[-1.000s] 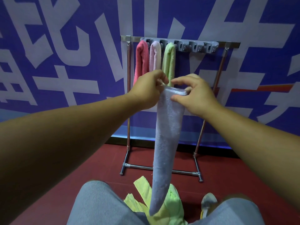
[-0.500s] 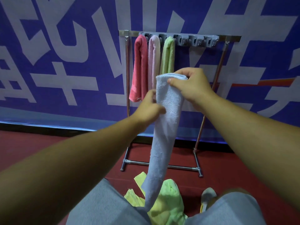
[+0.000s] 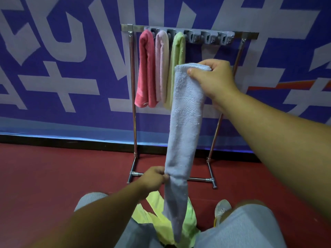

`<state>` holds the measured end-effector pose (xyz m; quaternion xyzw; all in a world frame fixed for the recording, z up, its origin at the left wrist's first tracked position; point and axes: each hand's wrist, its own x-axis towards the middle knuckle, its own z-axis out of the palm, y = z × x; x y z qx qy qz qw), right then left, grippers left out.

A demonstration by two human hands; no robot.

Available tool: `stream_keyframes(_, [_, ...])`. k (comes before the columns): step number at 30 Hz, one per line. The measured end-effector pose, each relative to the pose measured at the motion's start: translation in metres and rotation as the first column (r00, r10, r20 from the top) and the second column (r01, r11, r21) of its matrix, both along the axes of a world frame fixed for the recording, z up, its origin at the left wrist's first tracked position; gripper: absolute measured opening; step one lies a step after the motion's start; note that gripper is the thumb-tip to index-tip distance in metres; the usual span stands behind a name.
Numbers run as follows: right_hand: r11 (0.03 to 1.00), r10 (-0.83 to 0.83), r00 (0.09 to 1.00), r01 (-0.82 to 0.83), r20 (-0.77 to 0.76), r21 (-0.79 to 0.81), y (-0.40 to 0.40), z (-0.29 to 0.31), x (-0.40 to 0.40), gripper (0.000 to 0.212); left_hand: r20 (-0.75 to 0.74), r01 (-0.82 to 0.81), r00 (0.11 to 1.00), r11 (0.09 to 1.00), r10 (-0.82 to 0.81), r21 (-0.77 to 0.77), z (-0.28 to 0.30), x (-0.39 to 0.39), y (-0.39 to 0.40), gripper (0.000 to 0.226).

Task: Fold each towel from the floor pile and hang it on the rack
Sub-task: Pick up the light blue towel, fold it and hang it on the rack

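A long pale blue towel (image 3: pixel 186 122) hangs folded lengthwise in front of me. My right hand (image 3: pixel 213 77) grips its top end at rack height. My left hand (image 3: pixel 154 179) pinches the towel low down, about two thirds of the way along. On the metal rack (image 3: pixel 133 86) against the wall hang a red towel (image 3: pixel 146 68), a pink towel (image 3: pixel 162 65) and a light green towel (image 3: pixel 177 56), side by side in the grey clips (image 3: pixel 209 37). On the floor between my knees lies a pile of yellow-green towels (image 3: pixel 161 217).
A blue banner wall with large white letters stands behind the rack. The floor is dark red. Three grey clips to the right of the green towel hold nothing. My grey-clad knees and one shoe (image 3: pixel 222 208) fill the bottom of the view.
My left hand has slid from the towel's top down along its length to the lower part. My right hand keeps the top end, now slightly higher and to the right.
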<state>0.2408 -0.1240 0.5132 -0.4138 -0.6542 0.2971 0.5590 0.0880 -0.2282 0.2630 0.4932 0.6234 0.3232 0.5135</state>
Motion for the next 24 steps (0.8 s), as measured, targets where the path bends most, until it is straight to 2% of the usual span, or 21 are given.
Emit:
stream_keyframes(2, [0.994, -0.109, 0.989, 0.11, 0.103, -0.004, 0.01, -0.004, 0.007, 0.009, 0.065, -0.008, 0.998, 0.999, 0.006, 0.038, 0.011, -0.004, 0.008, 0.024])
stream_keyframes(4, [0.965, -0.255, 0.924, 0.263, 0.285, 0.01, 0.016, -0.012, 0.018, 0.015, 0.115, -0.033, 0.993, 0.996, 0.024, 0.079, 0.028, -0.009, 0.017, 0.025])
stream_keyframes(6, [0.928, -0.346, 0.856, 0.372, 0.383, 0.007, 0.023, -0.024, 0.028, 0.018, 0.145, -0.051, 0.989, 0.991, 0.033, 0.124, 0.05, -0.011, 0.027, 0.026])
stream_keyframes(8, [0.937, -0.32, 0.836, 0.349, 0.446, 0.017, 0.027, -0.035, 0.034, 0.029, 0.182, -0.051, 0.983, 0.986, 0.021, 0.161, 0.079, -0.009, 0.037, 0.026])
stream_keyframes(11, [0.996, -0.056, 0.859, 0.086, 0.509, -0.036, 0.024, -0.049, 0.022, 0.036, 0.221, -0.059, 0.975, 0.969, 0.004, 0.24, 0.121, -0.005, 0.057, 0.022])
stream_keyframes(13, [0.991, 0.093, 0.889, -0.041, 0.448, -0.126, 0.016, -0.057, 0.01, 0.031, 0.209, -0.022, 0.977, 0.963, -0.035, 0.267, 0.148, -0.003, 0.071, 0.021])
stream_keyframes(16, [0.96, 0.209, 0.946, -0.15, 0.248, -0.238, 0.015, -0.058, 0.001, 0.03, 0.09, 0.122, 0.985, 0.961, -0.148, 0.247, 0.19, -0.003, 0.087, 0.026])
stream_keyframes(18, [0.932, 0.247, 0.964, -0.209, 0.099, -0.295, 0.021, -0.046, 0.003, 0.029, -0.023, 0.179, 0.984, 0.956, -0.179, 0.233, 0.218, -0.004, 0.098, 0.028])
stream_keyframes(20, [0.923, 0.255, 0.967, -0.234, 0.028, -0.307, 0.031, -0.03, 0.004, 0.026, -0.125, 0.213, 0.974, 0.951, -0.188, 0.226, 0.247, -0.007, 0.111, 0.025])
stream_keyframes(24, [0.929, 0.254, 0.964, -0.264, -0.071, -0.26, 0.062, -0.001, 0.003, 0.022, -0.164, 0.24, 0.965, 0.943, -0.206, 0.229, 0.294, -0.011, 0.142, 0.026])
